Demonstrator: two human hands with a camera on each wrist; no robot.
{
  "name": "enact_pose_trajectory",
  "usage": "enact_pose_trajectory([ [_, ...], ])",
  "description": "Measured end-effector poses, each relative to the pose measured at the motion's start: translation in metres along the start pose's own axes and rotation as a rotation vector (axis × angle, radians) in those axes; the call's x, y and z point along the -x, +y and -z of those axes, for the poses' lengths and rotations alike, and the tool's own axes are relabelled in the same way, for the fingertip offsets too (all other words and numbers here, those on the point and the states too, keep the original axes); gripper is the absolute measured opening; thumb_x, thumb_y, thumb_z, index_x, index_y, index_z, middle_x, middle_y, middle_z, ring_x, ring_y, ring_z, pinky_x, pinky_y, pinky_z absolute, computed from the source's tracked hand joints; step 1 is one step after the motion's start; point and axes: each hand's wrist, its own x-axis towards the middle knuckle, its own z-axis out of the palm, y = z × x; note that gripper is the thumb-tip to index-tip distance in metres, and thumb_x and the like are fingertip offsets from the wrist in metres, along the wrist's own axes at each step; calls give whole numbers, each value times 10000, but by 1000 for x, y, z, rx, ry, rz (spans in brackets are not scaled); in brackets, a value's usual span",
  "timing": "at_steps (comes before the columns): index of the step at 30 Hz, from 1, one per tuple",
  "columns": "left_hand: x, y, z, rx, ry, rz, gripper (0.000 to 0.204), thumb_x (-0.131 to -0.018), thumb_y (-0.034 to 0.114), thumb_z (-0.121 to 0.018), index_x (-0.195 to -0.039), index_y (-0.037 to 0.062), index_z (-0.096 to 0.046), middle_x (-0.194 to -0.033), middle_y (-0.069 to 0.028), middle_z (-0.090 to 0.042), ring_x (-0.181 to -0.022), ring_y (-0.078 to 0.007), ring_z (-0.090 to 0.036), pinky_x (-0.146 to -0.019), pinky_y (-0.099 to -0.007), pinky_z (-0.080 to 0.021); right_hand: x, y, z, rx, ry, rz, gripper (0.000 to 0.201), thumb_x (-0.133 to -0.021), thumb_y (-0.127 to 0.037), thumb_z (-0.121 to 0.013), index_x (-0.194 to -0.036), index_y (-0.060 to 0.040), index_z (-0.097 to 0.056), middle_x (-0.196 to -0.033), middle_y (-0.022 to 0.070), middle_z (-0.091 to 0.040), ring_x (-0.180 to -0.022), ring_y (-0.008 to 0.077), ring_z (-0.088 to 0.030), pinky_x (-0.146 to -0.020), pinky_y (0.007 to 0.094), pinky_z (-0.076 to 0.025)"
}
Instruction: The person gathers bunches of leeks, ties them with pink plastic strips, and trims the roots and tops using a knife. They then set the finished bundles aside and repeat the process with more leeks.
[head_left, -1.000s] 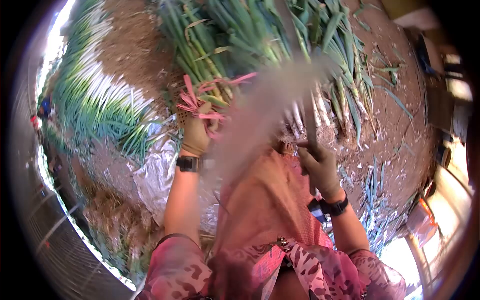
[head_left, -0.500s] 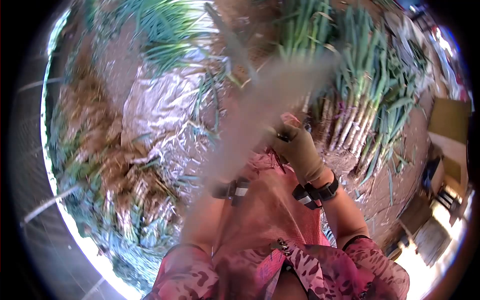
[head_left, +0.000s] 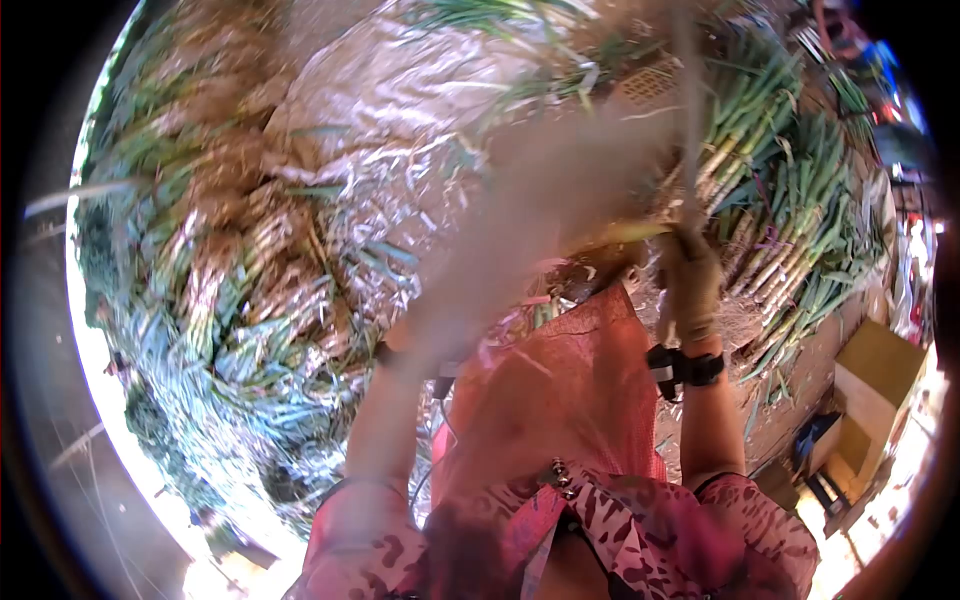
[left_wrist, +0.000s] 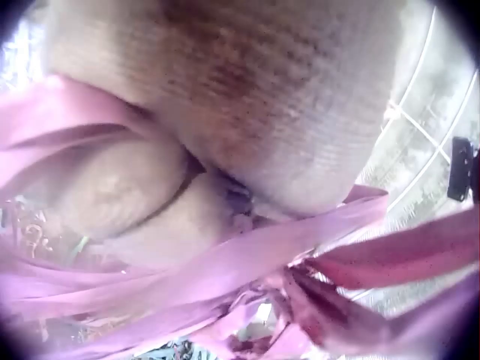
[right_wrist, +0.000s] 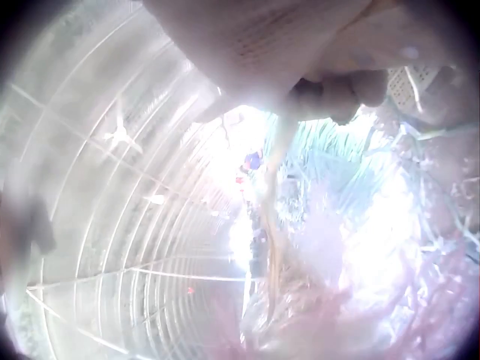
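In the left wrist view, my gloved left hand [left_wrist: 142, 187] grips pink plastic ribbon [left_wrist: 247, 255], with loops running round its curled fingers and a knot beside them. A blurred smear hides this hand in the head view. My gloved right hand [head_left: 690, 285] holds a long, thin, blurred strip [head_left: 687, 120] that points away from me. The right wrist view shows this strip as brownish [right_wrist: 272, 217], extending from the curled fingers; I cannot tell what it is. A yellowish leaf [head_left: 625, 234] reaches toward the right fingertips. More pink ribbon [head_left: 537, 300] lies over the reddish apron [head_left: 560, 370].
Tied bundles of leeks [head_left: 790, 240] lie to the right, roots toward me. Leek heaps [head_left: 250, 250] with brown roots fill the left side. A pale sheet [head_left: 390, 90] and leaf scraps cover the ground ahead. Cardboard boxes [head_left: 870, 370] stand at the right.
The view has swung left, away from the bundles first in front. The left hand first reached to pink ribbon at the leeks, then both came together over the lap; now the right hand is farther right.
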Motion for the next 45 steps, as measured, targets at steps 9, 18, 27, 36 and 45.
enact_pose_trajectory([
  [9, 272, -200, 105, 744, 698, 63, 249, -983, 169, -547, -1129, -18, -622, -826, -36, -622, -661, -113, -566, -609, -272, -478, 89, 73, -66, 574, -183, -300, 140, -920, -213, -655, -895, -94, -584, -545, -26, -496, -377, 80, -434, -337, 246, -333],
  [18, 296, -235, -34, 587, 1008, 171, 261, -997, 82, -422, -1190, -6, -573, -1011, -54, -643, -850, -139, -616, -734, -277, -523, 275, 14, -328, 150, -1262, -409, 395, -902, -228, -676, -1210, 1, -584, -991, 30, -659, -790, 84, -583, -655, 255, -481],
  [27, 384, -315, -65, 1521, 1273, -451, 28, -964, 76, -576, -952, 71, -600, -892, 48, -574, -816, -54, -522, -690, -224, -427, 418, 77, -407, 453, -1940, -336, 509, -862, -395, -731, -1207, -73, -541, -957, -7, -600, -838, 101, -558, -742, 256, -469],
  [36, 635, -412, -61, 1475, 1297, -192, 348, -890, 116, -639, -1226, 66, -568, -1070, -33, -615, -939, -134, -613, -758, -262, -521, 641, 134, -487, 525, -1722, -594, 325, -910, -257, -662, -1168, -64, -616, -929, -36, -594, -737, 38, -518, -602, 218, -440],
  [45, 807, -516, -115, 1418, 1363, -506, 673, -831, 256, -767, -1367, 27, -429, -1176, -71, -597, -1013, -132, -598, -860, -303, -506, 848, 220, -547, 662, -1750, -705, 260, -898, -302, -677, -1020, -75, -639, -806, -39, -588, -684, 61, -537, -603, 216, -432],
])
